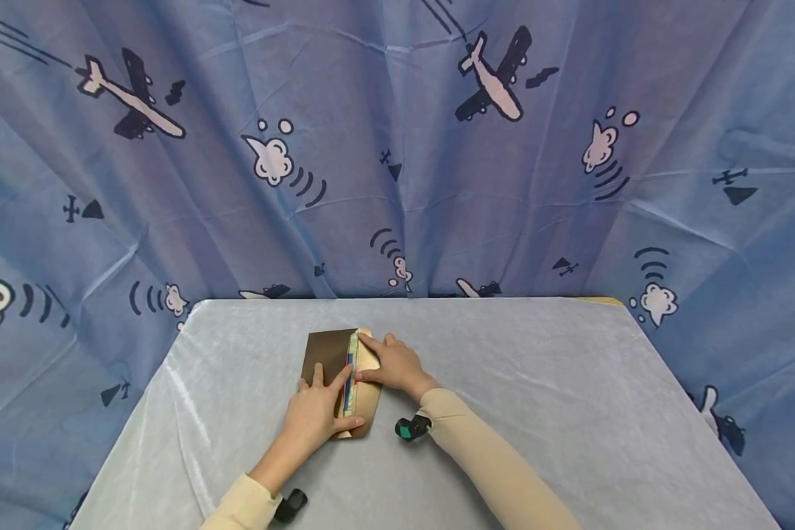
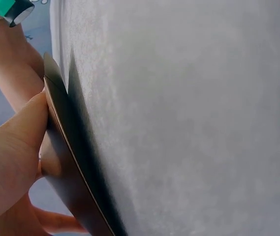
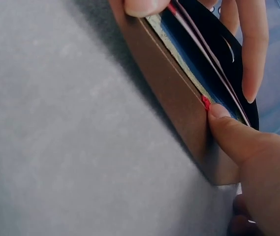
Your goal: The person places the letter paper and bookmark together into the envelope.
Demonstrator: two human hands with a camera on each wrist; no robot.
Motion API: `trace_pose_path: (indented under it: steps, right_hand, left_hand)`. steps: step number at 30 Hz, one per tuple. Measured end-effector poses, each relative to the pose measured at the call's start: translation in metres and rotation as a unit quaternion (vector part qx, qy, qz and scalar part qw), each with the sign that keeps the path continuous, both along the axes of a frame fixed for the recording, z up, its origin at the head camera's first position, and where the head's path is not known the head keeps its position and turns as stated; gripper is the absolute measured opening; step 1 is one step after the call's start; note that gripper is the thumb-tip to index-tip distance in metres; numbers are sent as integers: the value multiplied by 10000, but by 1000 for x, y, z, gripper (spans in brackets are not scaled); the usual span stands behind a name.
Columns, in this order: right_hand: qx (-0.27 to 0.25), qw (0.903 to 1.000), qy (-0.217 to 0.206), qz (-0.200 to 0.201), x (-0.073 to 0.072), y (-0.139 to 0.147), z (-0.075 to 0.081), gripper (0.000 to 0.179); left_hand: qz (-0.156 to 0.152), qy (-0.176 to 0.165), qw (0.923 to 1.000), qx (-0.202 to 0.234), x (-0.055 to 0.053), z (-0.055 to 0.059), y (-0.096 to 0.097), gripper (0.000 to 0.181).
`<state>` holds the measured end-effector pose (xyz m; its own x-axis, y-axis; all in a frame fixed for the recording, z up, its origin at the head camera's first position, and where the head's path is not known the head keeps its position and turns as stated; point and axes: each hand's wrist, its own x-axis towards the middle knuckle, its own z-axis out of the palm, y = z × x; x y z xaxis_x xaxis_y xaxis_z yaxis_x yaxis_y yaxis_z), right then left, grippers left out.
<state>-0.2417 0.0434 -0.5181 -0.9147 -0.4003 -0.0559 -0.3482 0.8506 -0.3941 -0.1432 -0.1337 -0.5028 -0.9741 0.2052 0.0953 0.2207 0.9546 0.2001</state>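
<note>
A flat, glossy brown card folder (image 1: 327,346) lies on the table, its right side a lighter tan. Along its gap runs a strip (image 1: 350,386) of pale yellow and blue with a bit of red. My left hand (image 1: 311,412) spreads its fingers over the dark panel, thumb on the tan side near the close end. From the right, my right hand (image 1: 397,364) holds the tan side, index finger at the far end. In the right wrist view its thumb (image 3: 223,115) touches the gap edge by a red scrap (image 3: 205,103). What lies deep inside is hidden.
A pale grey cloth covers the table (image 1: 536,383). Behind it hangs a blue curtain (image 1: 397,147) printed with airplanes and clouds. A small black device is strapped at each wrist, the right one (image 1: 412,428) with a green patch.
</note>
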Motion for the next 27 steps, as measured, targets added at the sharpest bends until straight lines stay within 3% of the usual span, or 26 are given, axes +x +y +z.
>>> trace_pose_path:
  steps: [16,27]
  right_hand:
    - [478,9985,274,-5,5,-6,4,78]
    - [317,9978,583,-44,4,-5,-4,66]
  left_hand:
    - [-32,-31,10000,32,1,-1,0,95]
    - [-73,73,9999,46,1,-1,0,96]
